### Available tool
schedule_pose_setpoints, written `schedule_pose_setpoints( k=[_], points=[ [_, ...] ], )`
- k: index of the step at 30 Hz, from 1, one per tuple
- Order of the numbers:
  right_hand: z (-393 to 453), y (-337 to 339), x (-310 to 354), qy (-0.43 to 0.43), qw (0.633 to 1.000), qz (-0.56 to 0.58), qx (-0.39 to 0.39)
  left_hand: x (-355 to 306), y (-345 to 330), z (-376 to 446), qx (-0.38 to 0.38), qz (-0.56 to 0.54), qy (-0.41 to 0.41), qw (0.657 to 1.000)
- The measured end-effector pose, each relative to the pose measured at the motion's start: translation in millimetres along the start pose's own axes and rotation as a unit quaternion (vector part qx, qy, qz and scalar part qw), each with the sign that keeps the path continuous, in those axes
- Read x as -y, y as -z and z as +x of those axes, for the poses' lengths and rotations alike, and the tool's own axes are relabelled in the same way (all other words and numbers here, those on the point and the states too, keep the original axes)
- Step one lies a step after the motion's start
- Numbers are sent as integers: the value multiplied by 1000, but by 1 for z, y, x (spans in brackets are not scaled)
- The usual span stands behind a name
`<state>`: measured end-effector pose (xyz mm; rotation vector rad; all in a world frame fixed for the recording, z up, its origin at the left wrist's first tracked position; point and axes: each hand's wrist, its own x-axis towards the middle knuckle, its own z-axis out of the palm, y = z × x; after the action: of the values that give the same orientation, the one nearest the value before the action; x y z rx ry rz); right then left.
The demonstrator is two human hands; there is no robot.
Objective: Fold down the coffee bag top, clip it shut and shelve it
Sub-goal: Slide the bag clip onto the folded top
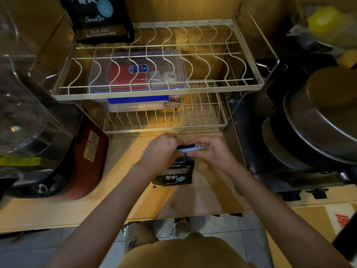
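A black coffee bag (173,174) with white and blue print stands on the wooden counter (119,200), in front of the wire rack. Its top is folded down, and a long pale blue clip (190,149) lies across the fold. My left hand (161,151) grips the left part of the clip and bag top. My right hand (209,151) pinches the clip's right end. The fold itself is mostly hidden by my fingers.
A two-tier white wire rack (158,93) stands behind the bag; a second black coffee bag (100,20) sits at its upper left, and a clear lidded box (137,74) on its lower tier. A glass appliance (38,122) stands left, stacked metal pans (313,128) right.
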<state>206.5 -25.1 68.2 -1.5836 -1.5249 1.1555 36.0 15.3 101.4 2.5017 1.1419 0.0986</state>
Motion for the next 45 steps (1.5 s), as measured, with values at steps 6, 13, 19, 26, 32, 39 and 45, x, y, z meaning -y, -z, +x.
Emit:
schedule_pose_setpoints(
  k=[6,13,19,26,32,39,45],
  points=[
    [0,11,0,8,997,-76,30,1,3,3,21,2,-17,1000],
    [3,15,2,114,952,-283,34,0,4,3,28,14,-30,999],
    [1,7,-7,180,937,-299,-20,0,-2,3,11,31,-15,999],
    [-11,-9,-19,204,923,-304,-116,1,-3,4,14,45,-18,999],
    [-15,-13,-21,-1,994,-106,-38,4,-6,0,-8,22,-34,999],
    [-27,-42,-48,-115,982,71,132,11,-14,-9,-58,-43,-60,996],
    [-22,-52,-58,-98,989,85,75,42,-27,-51,-137,-176,117,968]
  ],
)
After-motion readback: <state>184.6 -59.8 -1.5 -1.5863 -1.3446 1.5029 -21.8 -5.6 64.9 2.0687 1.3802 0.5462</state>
